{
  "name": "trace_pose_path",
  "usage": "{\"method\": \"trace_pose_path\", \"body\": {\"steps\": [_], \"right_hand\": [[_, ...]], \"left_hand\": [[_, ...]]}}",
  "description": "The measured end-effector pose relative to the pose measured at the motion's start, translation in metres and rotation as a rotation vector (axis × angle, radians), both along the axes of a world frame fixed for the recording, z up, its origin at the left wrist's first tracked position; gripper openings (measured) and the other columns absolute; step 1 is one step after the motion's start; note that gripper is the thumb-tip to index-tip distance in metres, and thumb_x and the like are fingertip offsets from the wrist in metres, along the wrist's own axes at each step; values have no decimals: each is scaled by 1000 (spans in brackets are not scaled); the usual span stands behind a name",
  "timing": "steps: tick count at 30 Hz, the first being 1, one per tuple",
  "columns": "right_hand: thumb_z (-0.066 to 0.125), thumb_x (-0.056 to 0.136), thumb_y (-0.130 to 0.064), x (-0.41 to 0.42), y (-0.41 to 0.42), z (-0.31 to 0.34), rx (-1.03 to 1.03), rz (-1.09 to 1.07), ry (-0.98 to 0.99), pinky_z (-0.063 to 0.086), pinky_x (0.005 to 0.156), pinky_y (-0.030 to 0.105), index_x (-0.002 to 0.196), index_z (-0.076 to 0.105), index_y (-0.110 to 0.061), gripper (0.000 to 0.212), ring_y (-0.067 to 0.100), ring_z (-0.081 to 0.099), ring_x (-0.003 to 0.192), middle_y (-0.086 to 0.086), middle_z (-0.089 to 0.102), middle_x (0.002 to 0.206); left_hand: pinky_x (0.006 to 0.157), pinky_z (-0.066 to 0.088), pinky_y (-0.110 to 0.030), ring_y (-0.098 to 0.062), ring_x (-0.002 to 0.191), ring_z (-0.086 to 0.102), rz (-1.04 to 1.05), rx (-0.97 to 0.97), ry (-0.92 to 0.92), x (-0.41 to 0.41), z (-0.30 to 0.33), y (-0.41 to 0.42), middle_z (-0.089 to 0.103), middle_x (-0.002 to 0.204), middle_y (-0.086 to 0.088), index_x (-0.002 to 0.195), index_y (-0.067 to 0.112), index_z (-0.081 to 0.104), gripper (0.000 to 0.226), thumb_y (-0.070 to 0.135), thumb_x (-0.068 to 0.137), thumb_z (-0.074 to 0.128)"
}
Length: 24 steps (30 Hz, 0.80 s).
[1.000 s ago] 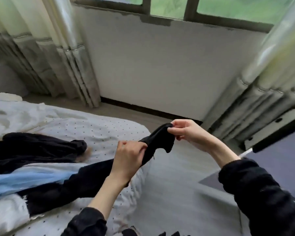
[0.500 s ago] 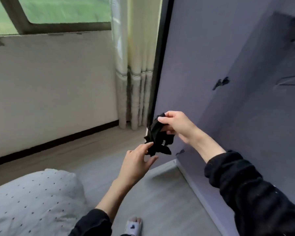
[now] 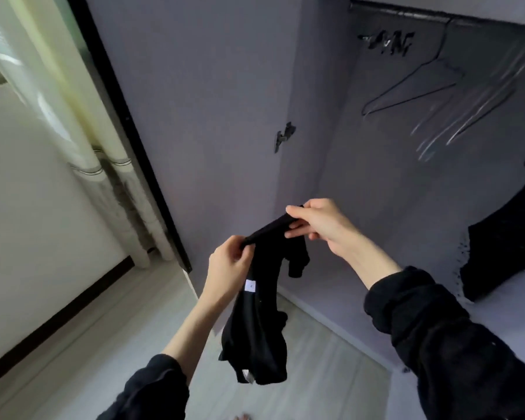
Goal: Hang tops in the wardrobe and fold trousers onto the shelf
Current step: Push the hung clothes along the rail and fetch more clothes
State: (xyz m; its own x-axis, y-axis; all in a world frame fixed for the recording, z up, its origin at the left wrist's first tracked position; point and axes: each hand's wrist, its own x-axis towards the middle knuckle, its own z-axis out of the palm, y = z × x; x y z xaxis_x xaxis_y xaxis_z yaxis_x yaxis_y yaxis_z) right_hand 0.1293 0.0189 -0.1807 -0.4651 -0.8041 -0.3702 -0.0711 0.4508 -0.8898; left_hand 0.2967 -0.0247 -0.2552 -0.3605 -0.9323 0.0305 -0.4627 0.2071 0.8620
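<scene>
The wardrobe's pale shelf carried a dark garment heaped against its right side. Below, the light wood-grain floor ran to the wardrobe's base, a bare toe resting on it.

Window-lit left; perhaps motion-blurred hangers

Left hand and right hand raised side by side, fingers pinched, forearms bare
</scene>
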Motion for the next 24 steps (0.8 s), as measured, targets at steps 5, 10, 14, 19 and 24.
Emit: {"method": "trace_pose_path", "body": {"steps": [5,10,14,19,24], "right_hand": [[59,93,-23,-57,22,-9,60,-126,73,31,35,9,84,50,-11,18,7,62,49,3,64,74],[58,94,-20,-119,29,-16,9,-147,87,43,57,15,124,48,-10,33,14,62,76,9,64,105],[64,89,-20,-163,34,-22,36,67,290,38,78,21,126,50,-16,39,13,56,97,0,60,105],[70,84,-21,-210,38,-26,-25,140,469,44,81,22,131,50,-19,50,12,53,94,-5,51,108],[67,84,-10,-245,38,-11,-124,367,500,37,94,20,136,47,-16,56,9,46,113,-1,46,133]], "left_hand": [[60,39,-8,-7,69,57,-189,21,7,-51,8,-17,64,72,7,91,13,67,8,17,89,60],[67,46,-20,-10,71,64,-297,23,-25,-124,20,-29,68,69,5,85,11,70,12,22,87,64],[71,51,-43,-25,69,63,-327,-23,-30,-184,35,-33,68,78,-20,74,7,67,33,39,79,62],[61,43,-19,1,59,58,-365,-2,34,-243,58,-32,63,62,4,74,7,68,16,19,84,68],[68,46,-16,-1,66,62,-508,35,61,-279,72,-30,67,68,10,67,25,66,18,15,81,72]]}}
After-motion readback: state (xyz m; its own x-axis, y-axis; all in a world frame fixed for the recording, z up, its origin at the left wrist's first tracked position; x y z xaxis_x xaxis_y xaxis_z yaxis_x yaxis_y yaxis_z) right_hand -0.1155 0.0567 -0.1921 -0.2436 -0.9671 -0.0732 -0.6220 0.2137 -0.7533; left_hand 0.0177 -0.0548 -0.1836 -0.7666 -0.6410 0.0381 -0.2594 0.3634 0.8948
